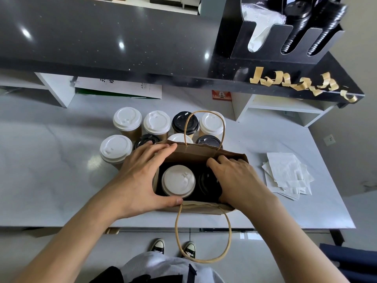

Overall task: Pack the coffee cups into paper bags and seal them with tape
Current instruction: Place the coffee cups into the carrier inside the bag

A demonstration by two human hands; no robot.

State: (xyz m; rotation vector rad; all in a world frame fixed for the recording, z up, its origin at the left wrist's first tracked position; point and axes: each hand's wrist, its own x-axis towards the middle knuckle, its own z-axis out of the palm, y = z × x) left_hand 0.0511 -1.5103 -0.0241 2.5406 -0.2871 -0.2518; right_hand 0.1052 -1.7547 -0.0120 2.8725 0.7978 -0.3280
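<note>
Matt brown paper bag (195, 154), smooth plastic lids (127, 118) (white, black), glossy speckled counter (102, 37), possibly stone.

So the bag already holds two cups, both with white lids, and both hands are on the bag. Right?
Not quite. In the head view the bag holds one white-lidded cup and one black-lidded cup. The left hand and right hand are both on the bag.
</note>
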